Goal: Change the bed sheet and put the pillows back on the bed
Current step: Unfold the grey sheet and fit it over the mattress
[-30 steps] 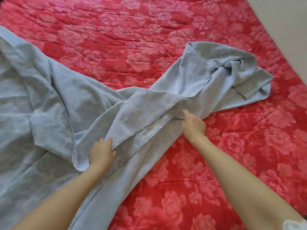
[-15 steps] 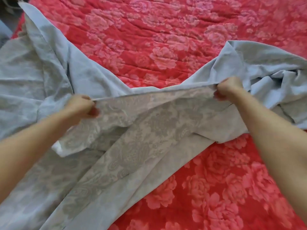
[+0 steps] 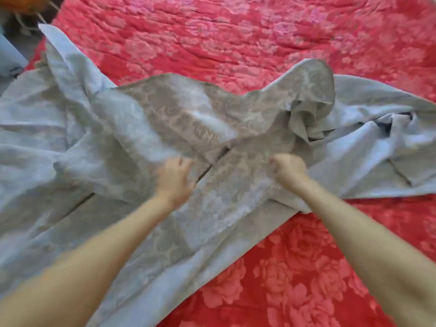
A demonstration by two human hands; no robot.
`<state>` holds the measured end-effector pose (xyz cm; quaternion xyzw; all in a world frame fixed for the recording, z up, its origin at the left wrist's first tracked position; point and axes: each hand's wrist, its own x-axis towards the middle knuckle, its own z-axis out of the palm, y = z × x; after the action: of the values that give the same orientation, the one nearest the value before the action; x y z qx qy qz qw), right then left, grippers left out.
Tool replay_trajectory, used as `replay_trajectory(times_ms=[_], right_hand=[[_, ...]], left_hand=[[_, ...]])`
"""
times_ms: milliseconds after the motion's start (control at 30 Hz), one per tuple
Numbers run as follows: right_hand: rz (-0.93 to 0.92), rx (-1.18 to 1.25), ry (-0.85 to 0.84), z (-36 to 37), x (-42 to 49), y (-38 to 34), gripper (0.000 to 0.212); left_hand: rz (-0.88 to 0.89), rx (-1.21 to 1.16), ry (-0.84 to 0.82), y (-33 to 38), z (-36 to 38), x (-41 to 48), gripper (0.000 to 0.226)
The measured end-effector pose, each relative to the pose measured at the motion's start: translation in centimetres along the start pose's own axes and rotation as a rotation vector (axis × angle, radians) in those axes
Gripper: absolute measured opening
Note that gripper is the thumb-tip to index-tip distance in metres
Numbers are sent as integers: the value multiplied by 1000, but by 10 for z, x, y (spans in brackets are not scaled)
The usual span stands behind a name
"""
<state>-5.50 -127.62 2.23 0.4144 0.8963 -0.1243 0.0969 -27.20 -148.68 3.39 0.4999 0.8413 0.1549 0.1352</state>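
Note:
A pale blue-grey patterned bed sheet (image 3: 177,119) lies crumpled across the red floral quilted bed (image 3: 236,38). A flap of it billows up in the middle, blurred by motion. My left hand (image 3: 175,178) grips the sheet's fabric near the centre. My right hand (image 3: 289,169) is fisted around the sheet a little to the right, at about the same height. The sheet's left part spreads flat toward the bed's left edge; its right part is bunched in folds (image 3: 368,138). No pillows are in view.
The red floral bed surface shows bare at the top and at the lower right (image 3: 295,267). At the top left corner, past the bed's edge, there is a dark floor area with a brownish object (image 3: 21,5).
Both hands went from resting on the sheet's edge to gripping it and lifting it. Now they have come down and closer together, and the sheet's flap is thrown forward and billows.

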Motion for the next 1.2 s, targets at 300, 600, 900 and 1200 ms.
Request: replay_trajectory(times_ms=[300,600,900,1200], right_hand=[[-234,-169,130,62,-24,16,20],[-385,-1,583,-58,-151,27,42],[-239,-4,461,-128,-420,41,62],[76,-68,54,-130,-650,18,48]], left_hand=[[-44,243,-297,12,78,-87,82],[233,-163,-163,76,27,-137,37],[266,-242,-830,144,-110,-232,32],[277,-274,-1420,204,-147,-404,5]])
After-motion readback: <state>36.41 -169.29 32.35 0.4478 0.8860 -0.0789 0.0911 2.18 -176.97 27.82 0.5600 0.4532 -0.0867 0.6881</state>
